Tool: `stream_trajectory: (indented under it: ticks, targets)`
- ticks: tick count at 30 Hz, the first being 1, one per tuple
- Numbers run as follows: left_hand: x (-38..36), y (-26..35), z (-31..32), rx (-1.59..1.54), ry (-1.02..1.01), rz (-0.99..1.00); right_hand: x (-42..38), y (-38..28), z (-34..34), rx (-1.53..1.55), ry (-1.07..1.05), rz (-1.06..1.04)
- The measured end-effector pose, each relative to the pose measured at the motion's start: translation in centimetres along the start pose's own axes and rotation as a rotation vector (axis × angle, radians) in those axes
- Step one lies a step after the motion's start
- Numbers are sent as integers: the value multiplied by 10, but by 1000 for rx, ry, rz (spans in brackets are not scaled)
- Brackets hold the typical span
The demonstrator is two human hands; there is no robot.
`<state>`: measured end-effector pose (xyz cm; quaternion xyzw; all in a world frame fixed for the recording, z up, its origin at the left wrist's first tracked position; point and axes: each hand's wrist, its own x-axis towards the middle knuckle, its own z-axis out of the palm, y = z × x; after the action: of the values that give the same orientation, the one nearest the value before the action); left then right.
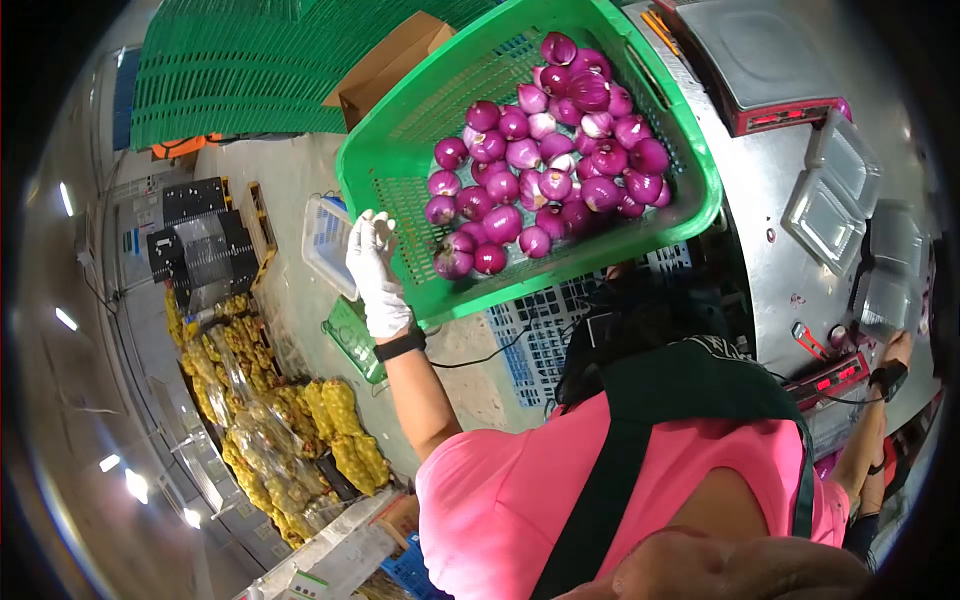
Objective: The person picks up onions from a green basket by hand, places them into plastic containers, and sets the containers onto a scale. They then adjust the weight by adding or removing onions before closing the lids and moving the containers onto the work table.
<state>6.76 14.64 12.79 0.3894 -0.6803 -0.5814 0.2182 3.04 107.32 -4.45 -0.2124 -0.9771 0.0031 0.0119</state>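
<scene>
Purple-red peeled onions (502,224) lie in a large green basket (560,285), which is tilted in view. My left hand (378,275), in a white glove with a black wristband, is at the basket's left end with its fingers curled around the rim. Far to the right, my bare right hand (897,350) is at the edge of a clear plastic container (888,303), its fingers closed on it. Another open clear container (826,222) lies beside it on the metal table (765,260).
A scale (770,60) stands at the upper right, with a red display unit (835,380) and a red-handled tool (808,340) lower down. Stacked green baskets (230,75) and a cardboard box (390,65) are behind. Yellow net sacks (345,430) lie at the left.
</scene>
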Motion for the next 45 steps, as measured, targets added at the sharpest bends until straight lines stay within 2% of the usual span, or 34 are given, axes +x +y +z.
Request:
stream_trajectory:
  ticks: [5,7,9,12,13,14,15,17,18,19,21,23,25,27,28,29,31,33,34,35,36,38,39,41,42,43,44,45]
  targets:
    - [26,-8,-24,46,-7,76,10,13,-30,-143,106,75]
    - [36,-12,-25,98,-36,98,5,1,-53,-138,264,77]
    - [44,-21,-19,154,-79,106,-2,-40,-82,-2,498,14]
    - [57,-40,8,180,-277,134,-44,-147,-104,292,614,-291]
    - [56,-43,26,180,-370,104,-72,-206,-106,379,554,-471]
    - [52,-44,43,143,-464,-23,-100,-258,-109,434,457,-664]
    - [54,-60,60,46,-596,-22,-129,-308,-111,444,351,-852]
    - [61,-90,92,119,-785,-100,-173,-392,-135,387,132,-1102]
    - [60,-105,104,115,-883,-26,-191,-420,-138,454,177,-1121]
    - [62,-125,115,284,-948,264,-202,-433,-139,429,179,-1104]
    - [50,-147,138,442,-999,407,-213,-450,-140,477,195,-1107]
    - [41,-164,177,678,-1179,549,-219,-468,-144,461,201,-1067]
    - [15,-204,200,582,-1048,1043,-228,-485,-143,419,154,-1002]
    - [-15,-186,215,1048,-1200,911,-240,-500,-140,351,114,-972]
    - [-19,-194,220,1071,-1132,1015,-248,-506,-137,375,81,-933]
    - [-19,-202,224,1042,-1102,1015,-254,-512,-135,356,73,-915]
    - [-19,-200,221,977,-1139,893,-259,-519,-137,332,-5,-845]
    - [-21,-198,212,802,-953,718,-259,-525,-137,387,39,-814]
    - [-14,-193,212,577,-1025,430,-258,-528,-138,415,62,-799]
    - [-14,-153,195,21,-1210,-73,-258,-531,-138,397,47,-810]
    - [-12,-114,173,-573,-1367,-403,-260,-534,-139,382,34,-819]
    - [-39,-43,147,-581,-1389,-326,-263,-543,-140,377,-5,-864]
    - [-54,-26,144,-588,-1335,-363,-264,-548,-141,413,-116,-917]
    - [-61,-79,179,-451,-1257,-456,-261,-549,-144,402,-275,-1100]
    - [-66,-91,188,-648,-1192,-490,-254,-547,-153,462,-262,-1130]
    - [-68,-83,189,-607,-1226,-391,-244,-539,-169,690,-231,-1053]
    - [-70,-76,188,-556,-1228,-344,-239,-520,-156,774,-15,-839]
    - [-74,-66,185,-505,-1228,-309,-230,-513,-156,609,322,-614]
